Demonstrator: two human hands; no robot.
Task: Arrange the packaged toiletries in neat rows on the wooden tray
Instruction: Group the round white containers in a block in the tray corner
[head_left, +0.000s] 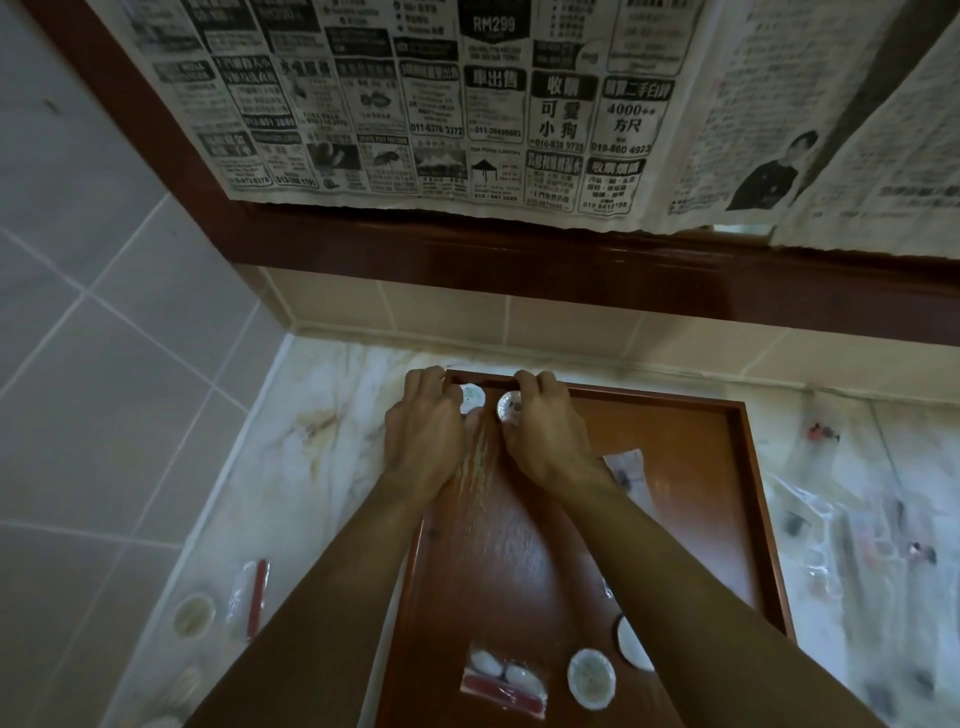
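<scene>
A wooden tray (691, 467) lies lengthwise on a marble counter. At its far left corner my left hand (426, 434) rests on a small round white packet (472, 399). Beside it my right hand (545, 431) holds a second round packet (508, 406). The two packets sit side by side along the tray's far edge. Near the tray's front lie a clear packet with white pads and a red strip (504, 678), a round packet (591, 678) and another round one (631, 644) half hidden by my right forearm. A flat sachet (626, 470) lies mid-tray.
Left of the tray on the counter lie a clear packet with a red stick (249, 597) and a round packet (193, 616). Several clear packets (852, 540) are spread on the counter to the right. Tiled walls stand left and behind; newspaper (467, 104) hangs above.
</scene>
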